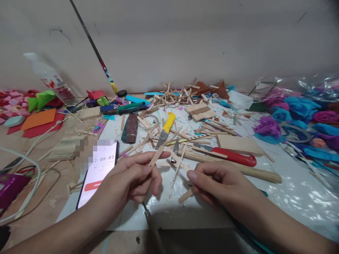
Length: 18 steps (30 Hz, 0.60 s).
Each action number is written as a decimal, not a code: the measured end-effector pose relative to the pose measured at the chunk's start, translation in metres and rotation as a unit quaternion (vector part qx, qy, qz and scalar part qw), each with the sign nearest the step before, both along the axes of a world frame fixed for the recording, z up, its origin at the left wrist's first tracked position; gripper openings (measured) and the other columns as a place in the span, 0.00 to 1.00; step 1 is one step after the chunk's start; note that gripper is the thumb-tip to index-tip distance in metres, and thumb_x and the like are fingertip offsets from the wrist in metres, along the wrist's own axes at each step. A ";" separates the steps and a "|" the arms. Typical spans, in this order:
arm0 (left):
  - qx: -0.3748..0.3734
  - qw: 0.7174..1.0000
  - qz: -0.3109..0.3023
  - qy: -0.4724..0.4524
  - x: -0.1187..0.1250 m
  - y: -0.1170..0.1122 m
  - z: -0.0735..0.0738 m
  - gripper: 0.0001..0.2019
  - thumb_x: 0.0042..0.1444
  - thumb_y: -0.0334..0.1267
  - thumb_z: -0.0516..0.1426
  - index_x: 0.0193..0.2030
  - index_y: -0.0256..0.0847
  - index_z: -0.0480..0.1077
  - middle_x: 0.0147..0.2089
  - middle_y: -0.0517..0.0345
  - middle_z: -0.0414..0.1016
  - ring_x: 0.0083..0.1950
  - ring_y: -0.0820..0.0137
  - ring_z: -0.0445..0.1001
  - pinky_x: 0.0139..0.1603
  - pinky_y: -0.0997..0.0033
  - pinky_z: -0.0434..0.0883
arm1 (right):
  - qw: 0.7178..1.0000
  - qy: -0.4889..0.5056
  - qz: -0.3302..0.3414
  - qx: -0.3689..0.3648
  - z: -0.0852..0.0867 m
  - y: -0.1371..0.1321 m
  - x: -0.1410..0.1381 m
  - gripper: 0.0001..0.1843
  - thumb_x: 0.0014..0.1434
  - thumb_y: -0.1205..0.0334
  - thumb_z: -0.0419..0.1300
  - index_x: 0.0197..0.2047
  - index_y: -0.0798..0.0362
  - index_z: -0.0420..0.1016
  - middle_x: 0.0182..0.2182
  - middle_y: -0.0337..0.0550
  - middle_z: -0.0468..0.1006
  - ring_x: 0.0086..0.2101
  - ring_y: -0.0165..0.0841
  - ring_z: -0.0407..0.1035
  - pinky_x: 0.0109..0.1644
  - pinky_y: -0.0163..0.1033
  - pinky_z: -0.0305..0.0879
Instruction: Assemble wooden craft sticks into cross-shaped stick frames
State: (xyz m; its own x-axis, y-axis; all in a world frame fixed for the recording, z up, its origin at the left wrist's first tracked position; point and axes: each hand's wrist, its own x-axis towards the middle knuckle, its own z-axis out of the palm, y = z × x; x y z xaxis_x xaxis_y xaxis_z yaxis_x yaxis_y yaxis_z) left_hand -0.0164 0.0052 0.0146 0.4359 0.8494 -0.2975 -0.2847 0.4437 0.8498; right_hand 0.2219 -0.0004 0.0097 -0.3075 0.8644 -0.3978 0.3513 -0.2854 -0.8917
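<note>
My left hand (141,173) pinches a short piece of wooden craft stick (156,156) between thumb and fingers, its free end pointing up and to the right. Opposite it, my right hand (212,181) is closed, with thumb and forefinger on the end of a pale craft stick (186,167). Just below those fingertips is another stick piece (185,195), partly hidden by the hand; whether it is held, I cannot tell. A thin tool with a metal tip (147,212) lies below my left hand. Beyond both hands are a hammer (233,165) and a yellow-handled knife (169,123).
A phone showing a timer (103,165) lies beside my left forearm. Further back are a red-handled knife (235,157), wood blocks (235,144), a stick bundle (200,112) and a stick heap (177,95). Paper flowers (286,109) stand right; a plastic bottle (54,81) leans left.
</note>
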 end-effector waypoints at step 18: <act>0.092 0.988 0.030 0.124 0.000 -0.002 -0.007 0.13 0.68 0.46 0.62 0.41 0.37 0.78 0.37 0.51 0.86 0.17 0.82 0.64 0.18 0.82 0.68 | 1.000 0.002 -0.007 0.002 0.003 -0.003 0.000 0.26 0.66 0.42 0.61 0.23 0.51 0.72 0.15 0.33 0.64 0.19 0.27 0.53 0.25 0.36 0.47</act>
